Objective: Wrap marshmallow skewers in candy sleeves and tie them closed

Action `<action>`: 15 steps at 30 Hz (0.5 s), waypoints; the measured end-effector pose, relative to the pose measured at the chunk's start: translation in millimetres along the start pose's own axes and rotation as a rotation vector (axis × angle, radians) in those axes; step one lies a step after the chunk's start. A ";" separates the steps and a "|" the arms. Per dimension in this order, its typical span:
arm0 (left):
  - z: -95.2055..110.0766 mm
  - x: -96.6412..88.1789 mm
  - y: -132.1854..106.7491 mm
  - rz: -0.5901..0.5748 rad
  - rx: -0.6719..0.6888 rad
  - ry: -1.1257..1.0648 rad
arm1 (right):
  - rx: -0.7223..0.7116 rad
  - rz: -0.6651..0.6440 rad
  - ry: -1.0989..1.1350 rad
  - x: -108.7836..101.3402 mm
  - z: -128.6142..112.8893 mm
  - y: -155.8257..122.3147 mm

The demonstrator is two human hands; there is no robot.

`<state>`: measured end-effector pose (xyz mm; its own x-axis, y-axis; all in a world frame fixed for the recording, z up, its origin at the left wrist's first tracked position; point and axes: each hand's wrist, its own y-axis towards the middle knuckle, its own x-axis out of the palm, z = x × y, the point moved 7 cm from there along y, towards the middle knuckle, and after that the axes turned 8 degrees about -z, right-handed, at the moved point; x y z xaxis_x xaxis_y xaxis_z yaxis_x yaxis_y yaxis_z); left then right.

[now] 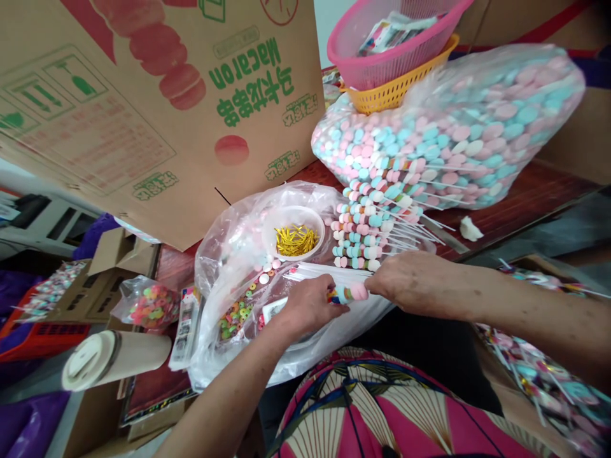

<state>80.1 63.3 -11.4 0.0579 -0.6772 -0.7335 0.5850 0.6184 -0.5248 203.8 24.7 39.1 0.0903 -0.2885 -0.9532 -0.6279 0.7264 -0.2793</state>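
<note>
Left hand (pixel 305 305) and right hand (pixel 410 280) pinching a candy skewer (pixel 347 294) between them, its stick hidden by fingers, just below the bowl of gold twist ties (pixel 294 240)

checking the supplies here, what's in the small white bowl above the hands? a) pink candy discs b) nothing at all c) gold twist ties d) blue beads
c: the white bowl holds a heap of shiny gold twist ties, sitting on the clear plastic bag just above the left hand.
</note>
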 end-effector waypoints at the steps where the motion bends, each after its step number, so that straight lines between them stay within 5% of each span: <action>1: 1.7 2.6 2.0 -0.074 0.061 -0.040 | -0.031 -0.044 0.024 0.6 -3.4 0.7; 4: 10.8 7.9 4.5 -0.214 0.210 -0.074 | -0.049 -0.146 0.069 2.2 -9.2 5.8; 7: 15.6 5.2 3.6 -0.151 0.213 -0.017 | 0.038 -0.179 0.088 6.2 -3.7 11.0; 11: 2.9 -5.1 -4.3 -0.057 0.140 -0.095 | 0.065 -0.042 0.030 10.7 5.3 3.0; 15: -10.2 -4.5 -12.4 -0.144 0.144 0.011 | -0.012 0.094 -0.018 21.3 4.0 -13.2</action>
<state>64.4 62.7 -6.1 -0.0431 -0.7499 -0.6601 0.6964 0.4512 -0.5581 217.1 11.4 22.0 0.0446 -0.2081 -0.9771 -0.6435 0.7422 -0.1874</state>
